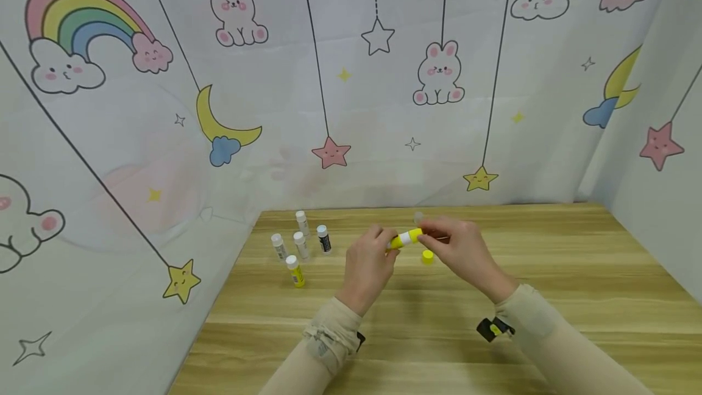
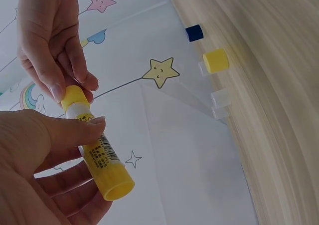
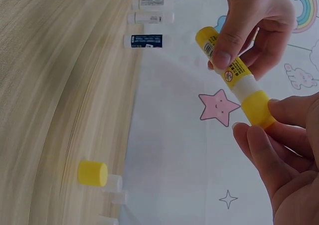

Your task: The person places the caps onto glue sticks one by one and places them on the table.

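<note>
In front of me, above the table, my left hand grips a yellow glue stick by its labelled barrel, thumb along one side. My right hand pinches the yellow cap at the other end between thumb and fingers. A white band shows between the cap and the printed label. In the left wrist view, the barrel's yellow base points away from the right hand. A loose yellow cap rests on the table below the hands.
Left on the table stand several glue sticks: white ones, a dark blue one and a yellow one with a white top. Beyond the right hand are pale translucent caps. A dark blue cap lies nearby. A patterned curtain hangs behind the table.
</note>
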Motion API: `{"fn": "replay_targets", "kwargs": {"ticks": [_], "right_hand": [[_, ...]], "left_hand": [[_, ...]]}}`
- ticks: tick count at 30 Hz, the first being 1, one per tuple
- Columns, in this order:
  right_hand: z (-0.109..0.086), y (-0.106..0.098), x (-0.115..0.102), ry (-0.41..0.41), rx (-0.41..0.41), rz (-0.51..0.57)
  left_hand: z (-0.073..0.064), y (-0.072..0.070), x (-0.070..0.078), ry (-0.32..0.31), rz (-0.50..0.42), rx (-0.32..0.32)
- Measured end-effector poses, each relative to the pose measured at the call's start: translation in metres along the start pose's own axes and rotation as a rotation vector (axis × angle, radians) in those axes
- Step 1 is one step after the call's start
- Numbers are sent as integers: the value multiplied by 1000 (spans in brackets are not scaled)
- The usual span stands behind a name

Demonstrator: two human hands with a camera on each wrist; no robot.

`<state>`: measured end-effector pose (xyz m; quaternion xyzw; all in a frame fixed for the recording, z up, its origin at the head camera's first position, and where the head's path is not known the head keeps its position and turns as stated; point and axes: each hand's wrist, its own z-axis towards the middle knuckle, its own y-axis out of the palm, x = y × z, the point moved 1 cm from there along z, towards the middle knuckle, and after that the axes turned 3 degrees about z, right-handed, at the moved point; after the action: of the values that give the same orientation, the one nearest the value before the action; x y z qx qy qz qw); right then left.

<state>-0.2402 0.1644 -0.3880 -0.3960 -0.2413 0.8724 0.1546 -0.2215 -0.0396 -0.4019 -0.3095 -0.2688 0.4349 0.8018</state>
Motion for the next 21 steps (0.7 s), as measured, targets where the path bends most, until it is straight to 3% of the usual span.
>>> {"fn": "replay_targets", "kwargs": {"ticks": [21], "right_hand": [[-3, 0, 1, -4, -6, -9]], "left_hand": [[-1, 3, 3, 23, -12, 29]]}}
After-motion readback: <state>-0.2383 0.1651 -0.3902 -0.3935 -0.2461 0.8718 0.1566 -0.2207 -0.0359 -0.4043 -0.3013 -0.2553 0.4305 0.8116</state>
